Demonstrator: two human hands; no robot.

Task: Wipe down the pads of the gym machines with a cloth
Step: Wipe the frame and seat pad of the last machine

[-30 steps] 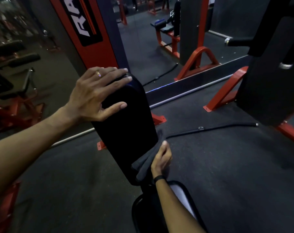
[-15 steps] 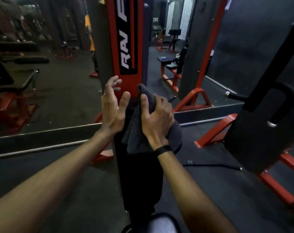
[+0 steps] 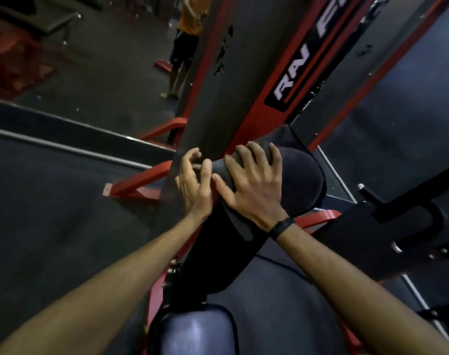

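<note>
Right hand [image 3: 254,190] presses cloth [image 3: 300,175] onto pad [image 3: 218,257]; left hand [image 3: 195,183] beside

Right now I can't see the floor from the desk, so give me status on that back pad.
Right hand flat, pressing cloth over top of back pad. Left hand on pad's left edge, fingers loosely curled. Nothing in the way.
</note>
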